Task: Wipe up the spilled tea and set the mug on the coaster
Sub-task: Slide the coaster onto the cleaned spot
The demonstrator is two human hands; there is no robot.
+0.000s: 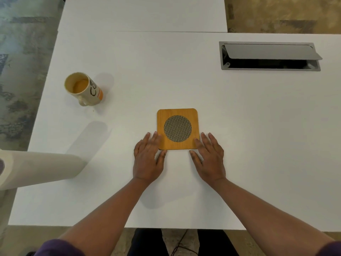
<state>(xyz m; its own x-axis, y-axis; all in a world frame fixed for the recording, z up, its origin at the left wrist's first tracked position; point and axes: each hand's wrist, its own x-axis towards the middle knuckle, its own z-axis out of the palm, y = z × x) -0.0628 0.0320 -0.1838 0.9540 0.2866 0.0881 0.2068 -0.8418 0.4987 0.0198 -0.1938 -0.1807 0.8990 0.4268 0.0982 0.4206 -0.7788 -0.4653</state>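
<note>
A square wooden coaster (177, 113) with a round woven inset lies on the white table (239, 126) in the middle. My left hand (148, 159) rests flat with its fingertips on the coaster's near left corner. My right hand (209, 157) lies flat, fingertips on the near right corner. Neither hand holds anything. A cream mug (84, 89) with black lettering and an orange base stands upright at the far left, with tea-coloured liquid inside. A few small brown drops (93, 110) sit on the table just in front of the mug.
A roll of paper towel (38, 167) stands at the table's left edge near me. An open metal cable hatch (270, 56) is set into the table at the far right. A second table adjoins at the back.
</note>
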